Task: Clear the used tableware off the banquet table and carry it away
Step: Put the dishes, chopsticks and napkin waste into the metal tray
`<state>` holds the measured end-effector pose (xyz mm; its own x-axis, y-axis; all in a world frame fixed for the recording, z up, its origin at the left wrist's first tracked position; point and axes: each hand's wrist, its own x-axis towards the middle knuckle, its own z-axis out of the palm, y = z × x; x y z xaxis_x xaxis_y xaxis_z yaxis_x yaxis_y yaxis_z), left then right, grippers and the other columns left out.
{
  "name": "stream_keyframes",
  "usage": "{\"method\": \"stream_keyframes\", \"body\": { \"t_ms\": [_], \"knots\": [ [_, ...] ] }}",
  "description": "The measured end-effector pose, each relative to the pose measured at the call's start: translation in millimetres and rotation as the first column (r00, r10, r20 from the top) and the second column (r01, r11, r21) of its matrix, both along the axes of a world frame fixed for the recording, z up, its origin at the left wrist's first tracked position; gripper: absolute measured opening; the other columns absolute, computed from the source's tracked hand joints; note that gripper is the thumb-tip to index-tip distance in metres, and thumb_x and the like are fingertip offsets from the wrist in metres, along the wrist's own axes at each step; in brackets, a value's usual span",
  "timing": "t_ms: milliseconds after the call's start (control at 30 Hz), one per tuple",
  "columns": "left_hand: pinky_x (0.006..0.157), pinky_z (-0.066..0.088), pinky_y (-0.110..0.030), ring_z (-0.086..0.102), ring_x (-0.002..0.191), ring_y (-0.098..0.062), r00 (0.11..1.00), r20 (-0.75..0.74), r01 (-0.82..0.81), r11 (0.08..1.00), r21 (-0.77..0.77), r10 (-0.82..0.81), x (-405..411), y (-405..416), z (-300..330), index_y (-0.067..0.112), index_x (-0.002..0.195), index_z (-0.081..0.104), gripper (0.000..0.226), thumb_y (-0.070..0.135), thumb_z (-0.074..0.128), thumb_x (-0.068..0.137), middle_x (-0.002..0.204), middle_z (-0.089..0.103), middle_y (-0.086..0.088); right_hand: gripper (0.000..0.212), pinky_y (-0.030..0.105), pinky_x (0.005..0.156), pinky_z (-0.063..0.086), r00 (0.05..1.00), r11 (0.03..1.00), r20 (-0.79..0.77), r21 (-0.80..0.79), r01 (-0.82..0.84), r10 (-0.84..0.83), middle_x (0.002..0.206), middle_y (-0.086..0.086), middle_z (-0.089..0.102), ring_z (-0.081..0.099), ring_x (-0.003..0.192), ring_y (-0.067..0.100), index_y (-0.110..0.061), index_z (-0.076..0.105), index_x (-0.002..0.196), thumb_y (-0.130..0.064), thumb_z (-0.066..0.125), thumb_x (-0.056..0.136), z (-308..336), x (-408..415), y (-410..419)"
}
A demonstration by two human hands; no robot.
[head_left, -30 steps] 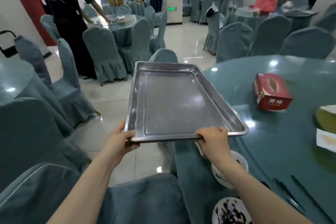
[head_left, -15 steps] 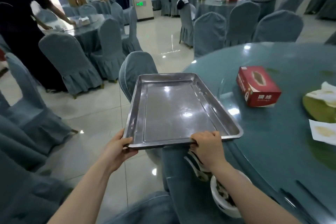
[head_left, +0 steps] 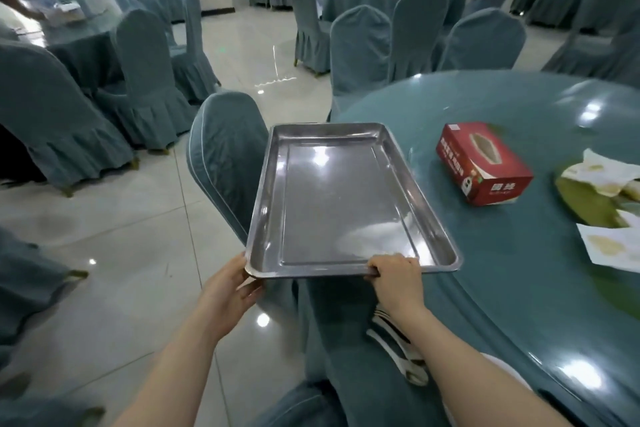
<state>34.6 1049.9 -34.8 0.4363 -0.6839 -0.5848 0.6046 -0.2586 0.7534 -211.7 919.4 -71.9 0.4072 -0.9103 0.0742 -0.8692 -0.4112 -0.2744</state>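
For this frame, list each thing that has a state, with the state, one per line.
Metal tray: empty, held level at the table's edge.
Left hand: holds the tray's near left corner.
Right hand: grip curled over the tray's near rim.
Red tissue box: lying on the table, top opening showing.
Napkins: used, stained, lying flat.
Spoons: lying below the right wrist, unstacked.

A shiny steel tray (head_left: 332, 205), rectangular with a raised rim, is held level, its far right corner over the edge of the round teal worktop (head_left: 540, 288). Spoons (head_left: 398, 347) lie at the worktop's near edge beside a white bowl (head_left: 498, 362), partly hidden.
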Motion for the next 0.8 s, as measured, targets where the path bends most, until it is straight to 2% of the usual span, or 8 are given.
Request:
{"method": "stream_keyframes", "body": {
  "t_ms": [133, 333, 467, 567, 633, 700, 767, 800],
  "knots": [
    [0.089, 0.048, -0.045, 0.058, 0.111, -0.031, 0.998, -0.066, -0.024, 1.0, 0.003, 0.024, 3.3, 6.3, -12.0, 0.02, 0.122, 0.054, 0.028, 0.022, 0.056, 0.094, 0.117, 0.062, -0.007, 0.023, 0.031, 0.071, 0.025, 0.991, 0.997, -0.125, 0.066, 0.052, -0.043, 0.087, -0.005, 0.068, 0.054, 0.087, 0.02, -0.028, 0.062, 0.079, -0.009, 0.051, 0.085, -12.2, 2.4, -7.8],
    [0.092, 0.045, -0.041, 0.059, 0.106, -0.025, 0.997, 0.037, -0.071, 0.994, 0.077, 0.069, -4.1, 31.6, -32.6, 0.014, 0.136, 0.046, 0.04, 0.01, 0.048, 0.097, 0.113, 0.062, -0.007, 0.029, 0.03, 0.073, 0.027, 0.985, 0.975, -0.155, 0.194, 0.109, -0.079, 0.094, -0.003, 0.068, 0.056, 0.096, 0.022, -0.028, 0.069, 0.092, -0.005, 0.053, 0.084, -33.3, 0.2, -11.2],
    [0.087, 0.047, -0.037, 0.062, 0.104, -0.022, 0.997, 0.041, -0.063, 0.991, 0.119, 0.059, -10.8, 46.6, -43.3, 0.013, 0.127, 0.053, 0.031, 0.007, 0.047, 0.097, 0.118, 0.064, -0.007, 0.013, 0.031, 0.082, 0.039, 0.972, 0.959, -0.236, 0.281, 0.047, 0.022, 0.098, -0.002, 0.07, 0.06, 0.099, 0.023, -0.026, 0.067, 0.097, -0.023, 0.06, 0.086, -36.8, 1.8, -13.0],
    [0.083, 0.049, -0.034, 0.064, 0.104, -0.022, 0.997, 0.072, 0.015, 0.991, 0.136, -0.025, -20.3, 50.4, -45.0, 0.013, 0.121, 0.057, 0.027, 0.007, 0.048, 0.096, 0.112, 0.069, -0.005, 0.029, 0.036, 0.088, 0.043, 0.943, 0.929, -0.266, 0.357, -0.095, 0.198, 0.105, -0.003, 0.067, 0.06, 0.101, 0.023, -0.025, 0.063, 0.105, -0.047, 0.058, 0.087, -21.6, -1.0, -13.7],
    [0.08, 0.05, -0.032, 0.065, 0.103, -0.022, 0.992, 0.096, 0.067, 0.987, 0.146, -0.082, -26.8, 50.5, -44.8, 0.014, 0.116, 0.06, 0.023, 0.008, 0.05, 0.096, 0.111, 0.071, -0.004, 0.032, 0.038, 0.088, 0.046, 0.961, 0.949, -0.204, 0.291, -0.124, 0.189, 0.106, -0.004, 0.066, 0.06, 0.102, 0.021, -0.024, 0.063, 0.107, -0.049, 0.056, 0.089, -7.7, -11.4, -10.1],
    [0.081, 0.05, -0.031, 0.066, 0.102, -0.021, 0.981, 0.129, 0.125, 0.979, 0.161, -0.146, -32.4, 49.6, -44.1, 0.015, 0.117, 0.059, 0.022, 0.011, 0.051, 0.096, 0.11, 0.071, -0.003, 0.028, 0.036, 0.079, 0.051, 0.984, 0.962, -0.134, 0.261, -0.081, 0.119, 0.094, -0.002, 0.066, 0.061, 0.091, 0.02, -0.021, 0.064, 0.094, -0.048, 0.057, 0.088, -1.3, -29.2, -3.2],
    [0.084, 0.05, -0.031, 0.066, 0.103, -0.02, 0.965, 0.165, 0.174, 0.969, 0.174, -0.203, -37.4, 48.3, -44.1, 0.017, 0.118, 0.058, 0.022, 0.014, 0.052, 0.097, 0.11, 0.071, -0.001, 0.038, 0.035, 0.071, 0.053, 0.976, 0.951, -0.205, 0.309, -0.012, 0.079, 0.088, -0.001, 0.066, 0.061, 0.083, 0.02, -0.018, 0.062, 0.09, -0.056, 0.059, 0.083, -0.4, -45.6, 5.8],
    [0.085, 0.049, -0.032, 0.065, 0.104, -0.02, 0.96, 0.174, 0.189, 0.966, 0.175, -0.22, -39.6, 48.4, -44.0, 0.017, 0.118, 0.058, 0.022, 0.014, 0.051, 0.097, 0.111, 0.071, -0.001, 0.047, 0.034, 0.071, 0.052, 0.959, 0.936, -0.272, 0.352, 0.025, 0.077, 0.092, 0.0, 0.065, 0.061, 0.085, 0.021, -0.017, 0.06, 0.094, -0.061, 0.06, 0.079, -2.6, -50.9, 10.9]
  ]
}}
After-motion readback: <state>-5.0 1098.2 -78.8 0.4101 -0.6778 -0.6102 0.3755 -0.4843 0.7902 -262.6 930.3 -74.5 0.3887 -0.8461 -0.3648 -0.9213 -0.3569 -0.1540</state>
